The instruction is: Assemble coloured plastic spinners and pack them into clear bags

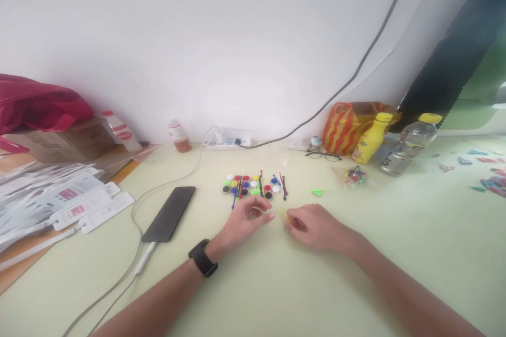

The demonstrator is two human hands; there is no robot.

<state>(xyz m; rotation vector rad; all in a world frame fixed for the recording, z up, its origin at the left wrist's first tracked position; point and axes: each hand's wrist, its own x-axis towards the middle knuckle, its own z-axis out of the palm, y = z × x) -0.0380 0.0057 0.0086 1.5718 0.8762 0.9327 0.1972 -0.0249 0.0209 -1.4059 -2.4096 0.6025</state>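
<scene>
A cluster of small coloured plastic discs and thin sticks [253,185] lies on the pale table [276,284] just beyond my hands. My left hand [247,221], with a black watch on its wrist, rests on the table with fingers curled and thumb and forefinger pinched; what they hold is too small to name. My right hand [312,227] lies beside it, fingers closed on a thin yellow stick [285,215] that pokes out toward the left hand. A small green piece [317,192] sits alone to the right of the cluster.
A black phone [169,213] on a charging cable lies left. Stacked white packets [59,202] fill the far left. At the back stand a power strip [227,142], glasses [324,155], a yellow bottle [371,139], a water bottle [409,145] and a striped bag [343,126].
</scene>
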